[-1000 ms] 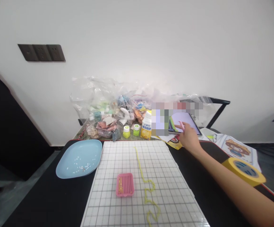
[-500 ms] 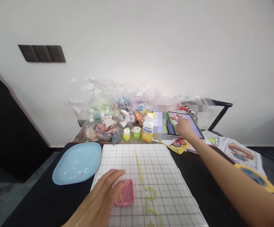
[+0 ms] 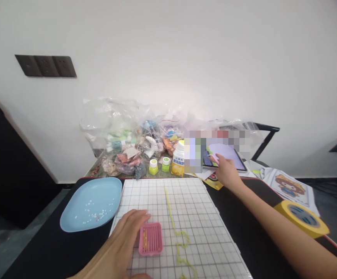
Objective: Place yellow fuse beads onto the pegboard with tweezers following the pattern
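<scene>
My left hand (image 3: 124,236) rests on the white gridded board (image 3: 203,217), fingers extended and apart from the thumb. It lies just left of a small pink grooved tray (image 3: 152,239) with a few yellowish bits in its grooves. A lime-yellow strand (image 3: 170,211) runs down the board, straight at the top and wavy lower down. Over at the right, my right hand (image 3: 226,170) is over the tablet (image 3: 239,162), gripping a slim pink pen (image 3: 214,158). The pen's tip is at the lit screen; whether it touches cannot be made out.
A blue plate (image 3: 91,203) with small white bits stands left. Behind the board are two lime-capped jars (image 3: 153,167), a yellow-and-white bottle (image 3: 178,161) and plastic bags (image 3: 128,151). Yellow tape (image 3: 303,219) and a cartoon-printed bag (image 3: 292,188) lie right. Part of the tablet is pixelated.
My right hand has moved down and closer along the tablet, and the screen picture differs. My left hand has drawn its thumb back from the pink tray. The view has shifted slightly.
</scene>
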Demonstrator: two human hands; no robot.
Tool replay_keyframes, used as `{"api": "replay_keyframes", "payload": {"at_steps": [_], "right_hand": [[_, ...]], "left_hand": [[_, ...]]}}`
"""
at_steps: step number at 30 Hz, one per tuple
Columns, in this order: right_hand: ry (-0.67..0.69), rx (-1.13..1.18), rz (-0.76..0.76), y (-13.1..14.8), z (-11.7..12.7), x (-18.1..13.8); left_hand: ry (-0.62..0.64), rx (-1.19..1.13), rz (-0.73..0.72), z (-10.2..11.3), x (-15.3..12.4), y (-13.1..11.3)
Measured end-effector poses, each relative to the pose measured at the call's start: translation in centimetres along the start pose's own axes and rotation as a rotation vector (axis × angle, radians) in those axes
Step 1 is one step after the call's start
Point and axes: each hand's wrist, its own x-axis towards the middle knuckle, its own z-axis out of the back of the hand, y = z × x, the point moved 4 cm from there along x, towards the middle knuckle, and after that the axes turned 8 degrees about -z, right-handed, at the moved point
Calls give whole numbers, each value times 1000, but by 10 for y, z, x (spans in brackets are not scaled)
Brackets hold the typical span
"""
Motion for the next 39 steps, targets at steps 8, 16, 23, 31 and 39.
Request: {"api": "replay_keyframes", "payload": {"at_steps": [8,16,23,31,39], "right_hand": [[5,-11,-9,22,2,48],[-57,71,60,24,26,-11],[-29,58,135,19,20,-68],[-19,-25,202,22,5,-46],[-57,-75,276,22,-5,-34]], "left_hand": [[-55,-6,13,-12,-1,8],[-81,11,-8,-13,3,8],[-99,39,-7,-14,4,9],[-60,-16,21,-13,5,9],[-64,-24,20,-14,4,10]]}}
